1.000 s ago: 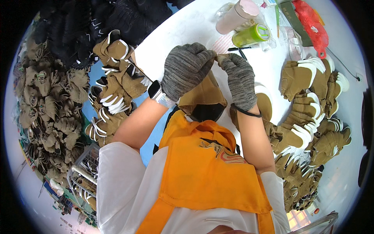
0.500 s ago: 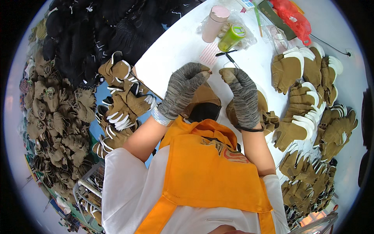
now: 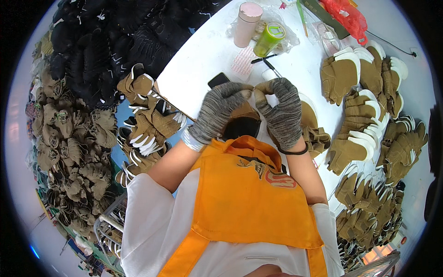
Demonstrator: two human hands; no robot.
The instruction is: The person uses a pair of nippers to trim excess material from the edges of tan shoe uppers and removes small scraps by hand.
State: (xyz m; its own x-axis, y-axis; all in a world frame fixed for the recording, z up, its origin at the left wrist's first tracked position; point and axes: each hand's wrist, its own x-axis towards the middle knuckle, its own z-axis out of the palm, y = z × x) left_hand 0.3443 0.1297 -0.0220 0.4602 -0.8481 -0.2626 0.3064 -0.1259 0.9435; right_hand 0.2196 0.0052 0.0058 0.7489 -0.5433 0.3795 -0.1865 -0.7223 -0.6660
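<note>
Both hands wear grey knitted gloves and meet above the white table (image 3: 184, 76). My left hand (image 3: 220, 110) is closed in a pinch, its fingertips close against those of my right hand (image 3: 282, 113). That right hand is curled with thumb and forefinger pinched too; anything between the fingertips is too small to make out. Below and between them lies a brown fabric shoe upper (image 3: 244, 111) with a black lining, partly covered by the gloves. Just right of my right hand sits another brown upper (image 3: 308, 117) with a white edge, partly hidden.
Stacked brown uppers (image 3: 350, 147) with white edges line the table's right side. A pink bottle (image 3: 248, 25), green cup (image 3: 269, 40), black pen (image 3: 272, 67), printed sheet (image 3: 243, 62) and dark phone (image 3: 218, 80) lie beyond my hands. Black uppers (image 3: 134, 37) are heaped at far left.
My hands have come closer together, the right moving left until the fingertips nearly touch. The view has shifted slightly, and the dark phone now shows beyond my left hand.
</note>
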